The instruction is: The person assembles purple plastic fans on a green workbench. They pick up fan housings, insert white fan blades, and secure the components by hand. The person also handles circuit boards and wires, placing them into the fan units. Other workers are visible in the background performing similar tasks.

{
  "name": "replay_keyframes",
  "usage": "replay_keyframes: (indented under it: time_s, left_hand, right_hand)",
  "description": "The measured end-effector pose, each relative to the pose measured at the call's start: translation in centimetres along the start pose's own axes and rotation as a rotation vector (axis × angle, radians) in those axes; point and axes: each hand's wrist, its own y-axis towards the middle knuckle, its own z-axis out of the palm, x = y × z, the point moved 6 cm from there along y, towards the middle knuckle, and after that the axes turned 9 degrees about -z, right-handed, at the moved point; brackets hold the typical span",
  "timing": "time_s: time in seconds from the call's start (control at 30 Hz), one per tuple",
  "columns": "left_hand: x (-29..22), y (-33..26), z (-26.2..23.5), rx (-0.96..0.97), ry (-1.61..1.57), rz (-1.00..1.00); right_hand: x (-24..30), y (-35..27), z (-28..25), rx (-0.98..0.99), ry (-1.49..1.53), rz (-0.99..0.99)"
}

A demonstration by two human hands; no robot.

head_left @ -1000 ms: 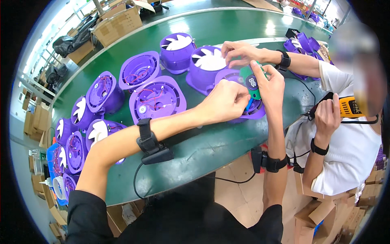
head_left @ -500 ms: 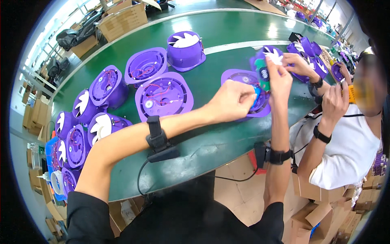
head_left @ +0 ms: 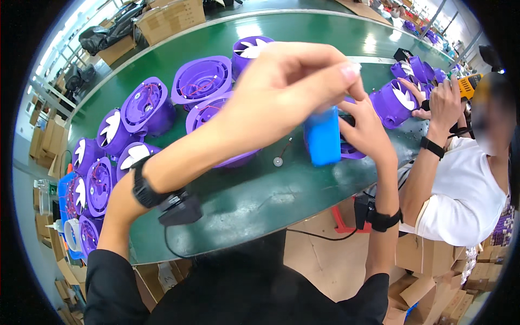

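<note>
My left hand (head_left: 303, 86) is raised over the table, fingers pinched around a small white bit I cannot make out. Directly below it hangs a blue rectangular pack (head_left: 323, 140), which seems held by the same hand. Behind the pack lies a purple fan housing (head_left: 355, 154), mostly covered. My right hand (head_left: 371, 130) bends over that housing with fingers gripping into it; the fingertips are partly hidden by the pack. A small round disc with a short wire (head_left: 278, 161) lies on the green table to the left of the pack.
Several purple housings (head_left: 147, 105), some with white fan blades, crowd the table's left side. At right, a co-worker in white (head_left: 460, 200) has hands by another purple housing (head_left: 391, 105) and a yellow tool (head_left: 469, 85). Cardboard boxes (head_left: 170, 21) stand beyond the table.
My left hand has risen with the blue pack. My right hand has come down onto the housing from holding up a green piece. The co-worker's bladed housing has moved right.
</note>
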Motion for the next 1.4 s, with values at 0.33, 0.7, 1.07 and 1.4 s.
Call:
replay_keyframes:
  time_s: [0.33,0.7,1.07,1.4]
  left_hand:
    - [-0.8,-14.3,-0.7,0.265,0.002,-0.097]
    - [7.0,-18.9,-1.0,0.094,-0.431,-0.584]
    - [9.1,-20.0,-1.1,0.124,-0.263,-0.525]
    - [5.6,-20.6,-1.5,0.029,-0.275,-0.274]
  right_hand:
    - [3.0,-3.9,1.7,0.006,-0.286,0.017]
    - [-15.5,-1.9,8.4,-0.645,1.402,1.111]
    - [-10.4,-4.1,2.1,-0.194,-0.426,1.024]
    - [26.5,-9.3,11.1,0.193,1.296,0.234]
